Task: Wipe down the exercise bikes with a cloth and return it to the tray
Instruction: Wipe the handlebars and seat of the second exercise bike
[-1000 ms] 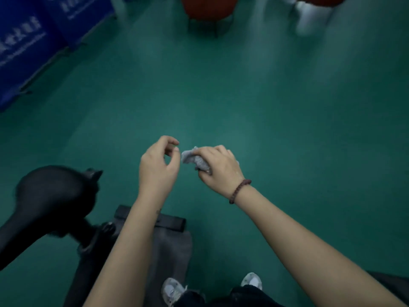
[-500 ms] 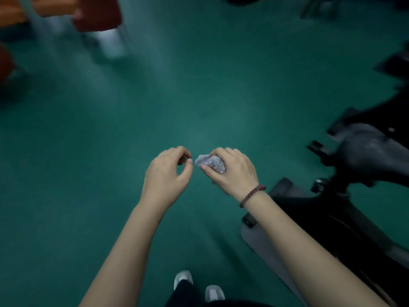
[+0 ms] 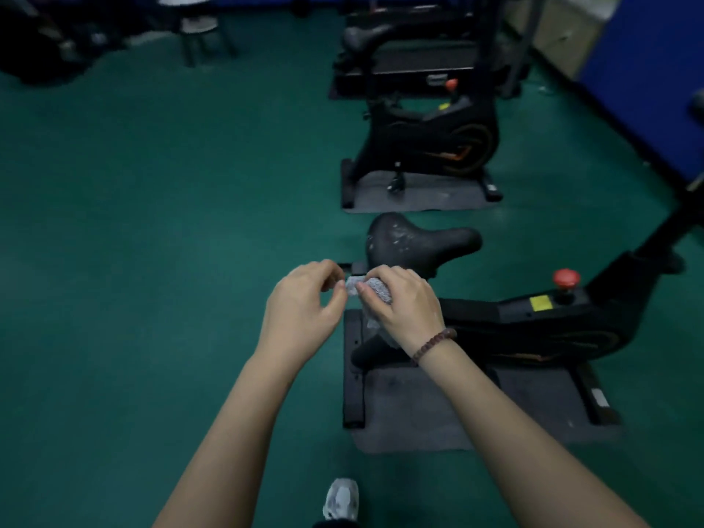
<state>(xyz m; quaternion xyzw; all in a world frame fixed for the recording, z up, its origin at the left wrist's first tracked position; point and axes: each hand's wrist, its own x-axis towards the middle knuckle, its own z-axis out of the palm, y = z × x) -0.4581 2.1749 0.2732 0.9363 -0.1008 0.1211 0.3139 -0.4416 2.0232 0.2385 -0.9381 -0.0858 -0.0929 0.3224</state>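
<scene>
Green floor (image 3: 152, 222) spreads out on the left. The left hand (image 3: 304, 304) is curled with nothing in it, its thumb tip just beside the grey cloth (image 3: 375, 292). The right hand (image 3: 405, 308) grips that cloth bunched up, in front of the near exercise bike's (image 3: 533, 323) black saddle (image 3: 415, 242). A second bike (image 3: 438, 137) stands beyond.

cloth (image 3: 376, 292) half hidden; near bike (image 3: 533, 325) cut off

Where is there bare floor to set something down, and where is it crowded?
Free: the wide green floor left of both mats, up to the stool. A thin strip lies between near mat and far mat. Crowded: the right side, near bike and far bike by the blue wall.
</scene>
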